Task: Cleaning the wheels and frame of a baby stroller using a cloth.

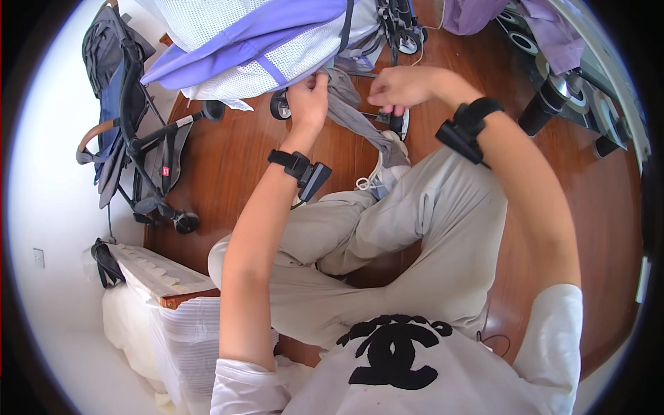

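My left hand (308,99) is closed at the lower edge of a purple-and-white mesh stroller cover (259,57), its thumb and fingers pinching a grey cloth (358,122). That cloth hangs down in a twisted strip to a white shoe (397,166). To its right, my right hand (404,89) hovers above a stroller wheel (399,123) with loosely bent fingers and nothing visible in them. Much of the stroller frame (397,21) is hidden under the cover. Another small wheel (280,105) shows just left of my left hand.
A folded dark stroller (132,114) leans against the white wall at left. Below it stands furniture wrapped in white foam (187,342). At right is a glass-topped stand (586,98) with a black-and-chrome leg (542,106) and a purple cloth (555,36). The floor (233,155) is reddish wood.
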The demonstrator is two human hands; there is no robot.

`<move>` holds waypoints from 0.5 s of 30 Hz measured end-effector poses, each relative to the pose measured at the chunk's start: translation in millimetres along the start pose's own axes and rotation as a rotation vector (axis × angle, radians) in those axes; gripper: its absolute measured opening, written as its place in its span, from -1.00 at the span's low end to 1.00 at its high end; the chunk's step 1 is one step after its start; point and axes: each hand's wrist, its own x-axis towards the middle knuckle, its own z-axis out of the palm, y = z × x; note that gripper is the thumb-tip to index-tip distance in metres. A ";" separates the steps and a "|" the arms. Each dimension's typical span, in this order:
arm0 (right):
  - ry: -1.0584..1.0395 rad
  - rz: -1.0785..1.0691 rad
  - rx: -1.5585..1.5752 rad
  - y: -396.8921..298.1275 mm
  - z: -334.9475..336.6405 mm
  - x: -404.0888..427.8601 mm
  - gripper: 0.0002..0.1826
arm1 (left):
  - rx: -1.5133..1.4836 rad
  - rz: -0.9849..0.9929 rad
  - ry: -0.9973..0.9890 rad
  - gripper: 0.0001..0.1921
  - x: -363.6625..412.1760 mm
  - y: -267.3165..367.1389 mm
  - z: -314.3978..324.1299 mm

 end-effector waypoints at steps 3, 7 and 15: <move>0.031 -0.046 0.426 -16.1 35.2 27.1 -0.30 | -0.100 0.011 -0.034 -0.80 -6.8 -4.8 -5.7; 0.172 -0.194 0.840 -7.0 74.9 61.2 -0.27 | -0.248 -0.007 -0.054 -0.75 -18.8 5.0 -9.7; 0.280 -0.479 1.563 -30.4 64.2 73.2 -0.43 | 0.118 0.225 -0.201 -0.81 -33.2 -12.9 -39.2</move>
